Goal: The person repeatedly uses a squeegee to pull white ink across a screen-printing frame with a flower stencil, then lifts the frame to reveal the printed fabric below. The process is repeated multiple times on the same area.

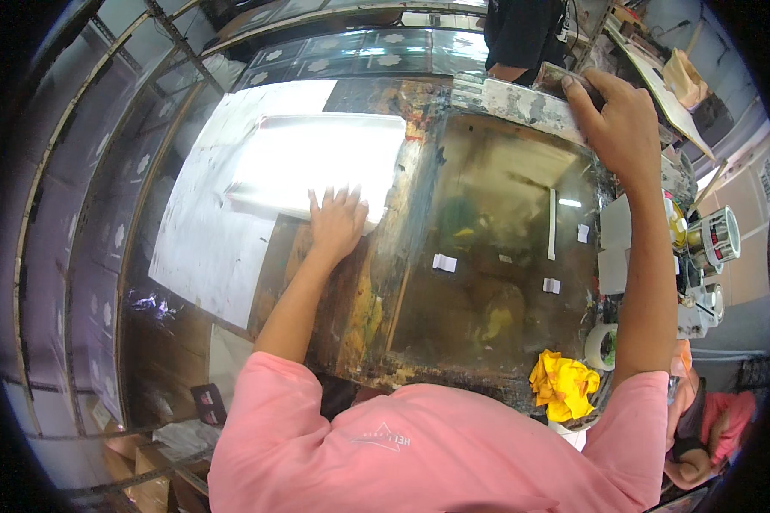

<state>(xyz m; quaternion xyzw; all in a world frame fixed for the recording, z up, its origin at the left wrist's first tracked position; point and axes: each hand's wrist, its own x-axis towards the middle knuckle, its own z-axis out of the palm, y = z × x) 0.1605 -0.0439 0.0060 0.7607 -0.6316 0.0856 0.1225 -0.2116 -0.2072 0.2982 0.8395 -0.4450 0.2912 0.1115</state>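
Rests parted left fingers (341,198) on the white panel (329,158) beneath, seemingly to steady it, and curls right fingers (579,101), too hidden to call clamped, beside the mottled bar (522,101).

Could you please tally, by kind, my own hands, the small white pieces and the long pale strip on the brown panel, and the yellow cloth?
Hands (left hand, right hand): 2
Small white pieces on the brown panel: 3
Long pale strip: 1
Yellow cloth: 1
Total: 7
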